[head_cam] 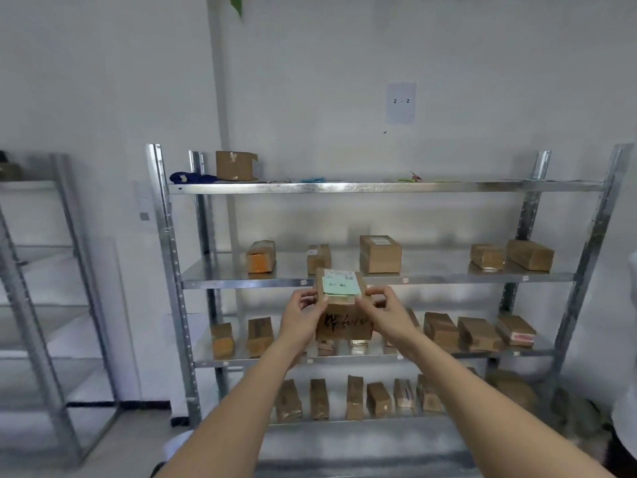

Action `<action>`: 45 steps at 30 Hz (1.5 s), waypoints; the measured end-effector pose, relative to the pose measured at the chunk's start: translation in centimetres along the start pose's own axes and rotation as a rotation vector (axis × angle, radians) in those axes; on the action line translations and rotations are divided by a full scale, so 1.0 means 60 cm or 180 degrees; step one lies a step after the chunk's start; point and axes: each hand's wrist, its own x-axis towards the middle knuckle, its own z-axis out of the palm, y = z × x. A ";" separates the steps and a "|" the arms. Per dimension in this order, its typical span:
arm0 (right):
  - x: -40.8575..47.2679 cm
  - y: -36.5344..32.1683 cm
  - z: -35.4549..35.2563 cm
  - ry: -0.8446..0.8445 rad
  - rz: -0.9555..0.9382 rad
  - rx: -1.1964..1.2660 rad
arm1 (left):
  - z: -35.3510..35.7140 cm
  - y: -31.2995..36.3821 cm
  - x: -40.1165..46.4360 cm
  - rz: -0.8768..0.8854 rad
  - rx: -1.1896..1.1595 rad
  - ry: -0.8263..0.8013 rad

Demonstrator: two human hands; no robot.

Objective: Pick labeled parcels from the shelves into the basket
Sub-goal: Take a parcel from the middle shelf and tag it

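I hold a brown cardboard parcel [343,317] in front of the metal shelf unit [379,188], with a pale green label [339,287] on its top and black handwriting on its front. My left hand [301,317] grips its left side and my right hand [387,312] grips its right side, thumb on the label's edge. Several more brown parcels [380,254] stand on the second shelf, and others fill the two lower shelves. No basket is in view.
A second, bare metal rack [51,305] stands at the left. A lone box [236,165] and a dark blue item [188,177] sit on the top shelf. A paper sign reading "2 - 2" [401,102] hangs on the wall. A white object [629,422] is at the right edge.
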 end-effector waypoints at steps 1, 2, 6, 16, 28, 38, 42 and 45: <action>-0.005 -0.009 0.028 -0.0075 -0.0008 -0.0016 | -0.029 0.000 -0.009 0.0002 0.0014 0.0066; -0.011 -0.021 0.057 -0.0166 -0.0030 -0.0034 | -0.059 0.000 -0.017 0.0000 0.0029 0.0117; -0.025 -0.064 0.181 -0.0536 -0.0214 -0.0202 | -0.196 0.002 -0.045 -0.0097 0.0050 0.0203; -0.093 -0.145 0.576 -0.1141 -0.0264 -0.0615 | -0.575 -0.030 -0.138 -0.0507 -0.0044 0.0387; -0.144 -0.087 0.923 -0.1034 0.0012 -0.1173 | -0.849 -0.202 -0.164 -0.1244 -0.0374 0.0426; 0.027 0.090 1.090 -0.1056 0.0497 -0.1567 | -0.942 -0.422 0.039 -0.1344 0.0580 0.0438; 0.115 0.200 1.143 -0.1132 0.0879 -0.1609 | -0.965 -0.538 0.144 -0.1344 0.1219 0.0242; 0.158 0.296 1.179 -0.1230 0.1020 -0.1579 | -0.976 -0.643 0.210 -0.1472 0.1463 0.0091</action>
